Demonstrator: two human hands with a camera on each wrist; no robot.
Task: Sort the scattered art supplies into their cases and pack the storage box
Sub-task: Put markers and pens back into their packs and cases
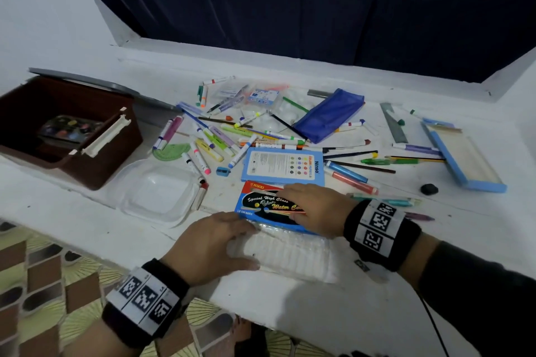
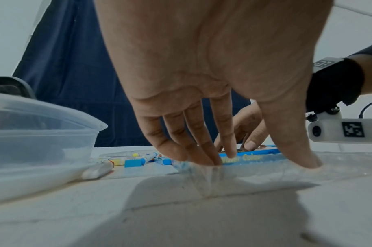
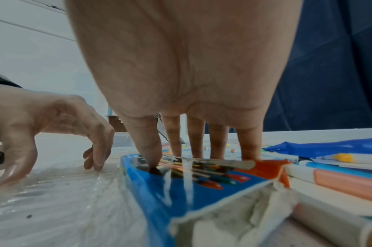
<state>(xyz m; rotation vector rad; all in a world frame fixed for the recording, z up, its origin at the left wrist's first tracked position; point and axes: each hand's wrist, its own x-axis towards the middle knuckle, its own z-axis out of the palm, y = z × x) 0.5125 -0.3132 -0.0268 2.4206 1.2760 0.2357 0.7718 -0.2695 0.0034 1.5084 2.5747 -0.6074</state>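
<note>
Both hands are down at the near edge of the white table (image 1: pixel 290 313), and everything turns on one seam: the clear ribbed tray (image 1: pixel 290 255) lies lengthwise, left to right, flush against the near long side of the blue water-colour box (image 1: pixel 266 209), their long axes parallel. The tray sits nearer the person, the box just beyond it, so any slide into the sleeve looks like it must run along that shared axis.

The left hand (image 1: pixel 208 243) is the nearer one to the tray; its grip is released, fingers fairly straight, tips pressing the tray's left end. The right hand (image 1: pixel 313 209) lies flat across the box, fingers straight, pinning it and grasping nothing.

Materials now. The tray is thin, glossy, crinkly plastic with parallel grooves, likely to flex. The box is printed cardboard, and the right wrist view shows its open end frayed and torn, white fibres showing: a snag risk, I'd say.

Farther left, the brown storage box (image 1: pixel 95 165) stands open with a paint palette (image 1: pixel 68 129) inside. Markers (image 1: pixel 203 151) lie scattered beyond.
</note>
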